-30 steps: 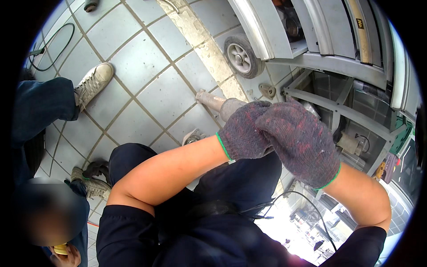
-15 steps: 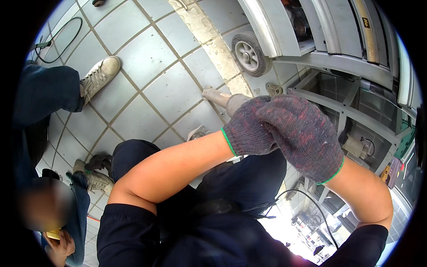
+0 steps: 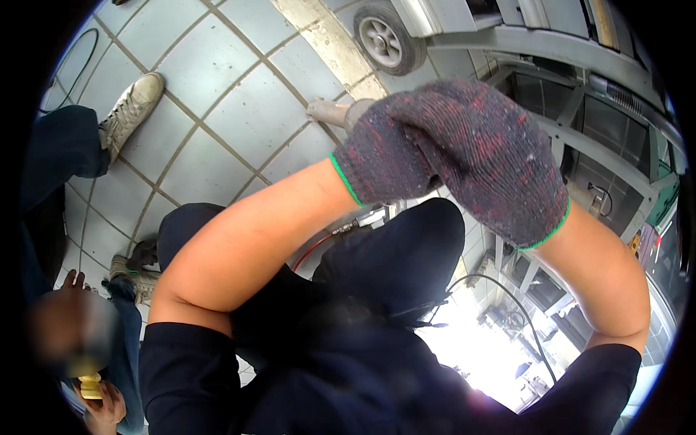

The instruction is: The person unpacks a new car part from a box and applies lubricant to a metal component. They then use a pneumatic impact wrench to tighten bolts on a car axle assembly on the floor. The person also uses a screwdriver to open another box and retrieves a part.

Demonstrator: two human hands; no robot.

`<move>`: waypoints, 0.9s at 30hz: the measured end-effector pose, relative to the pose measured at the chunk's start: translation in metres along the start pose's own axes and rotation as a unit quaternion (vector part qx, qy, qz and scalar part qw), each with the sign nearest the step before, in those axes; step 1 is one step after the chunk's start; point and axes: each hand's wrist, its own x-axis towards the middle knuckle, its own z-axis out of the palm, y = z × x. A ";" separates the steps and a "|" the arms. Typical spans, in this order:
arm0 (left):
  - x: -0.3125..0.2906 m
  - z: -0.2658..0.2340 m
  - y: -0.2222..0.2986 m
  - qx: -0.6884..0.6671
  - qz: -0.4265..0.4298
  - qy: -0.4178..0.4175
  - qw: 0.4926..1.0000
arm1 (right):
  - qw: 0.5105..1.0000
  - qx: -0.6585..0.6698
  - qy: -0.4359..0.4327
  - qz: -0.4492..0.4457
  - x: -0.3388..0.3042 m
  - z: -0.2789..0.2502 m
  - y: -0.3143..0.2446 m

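Observation:
Both my hands wear dark speckled knit gloves with green cuffs and are pressed together in front of me. My left hand (image 3: 388, 163) is curled into a fist. My right hand (image 3: 493, 156) lies over it and wraps around the left glove. I see no tool between them, though the palms are hidden. Behind the left glove, a grey-beige cylindrical object (image 3: 328, 111) lies on the tiled floor, partly covered by the glove. My knee (image 3: 406, 246) in dark trousers is just below the hands.
A small wheel (image 3: 388, 40) of a grey metal cart stands at the top. A metal frame (image 3: 594, 145) fills the right side. A red hose (image 3: 317, 244) and black cable (image 3: 507, 290) run by my legs. Another person's sneaker (image 3: 130, 109) and hand holding something yellow (image 3: 94, 391) are at left.
My clasped hands have risen and come closer to the camera. The view has shifted so the floor, wheel and sneaker sit higher in the picture.

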 end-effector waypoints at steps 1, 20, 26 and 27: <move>0.002 -0.005 -0.007 0.359 0.088 -0.015 0.929 | 1.000 -0.013 -0.002 -0.005 -0.001 0.001 0.001; -0.011 -0.005 0.034 0.753 0.157 -0.041 0.638 | 0.994 -0.058 0.086 -0.024 0.005 0.005 0.005; -0.015 -0.006 0.041 0.704 0.011 -0.018 0.710 | 0.979 -0.042 0.189 -0.059 0.001 0.011 0.006; -0.017 -0.007 0.039 0.695 0.026 -0.011 0.718 | 0.975 -0.048 0.206 -0.067 0.001 0.013 0.007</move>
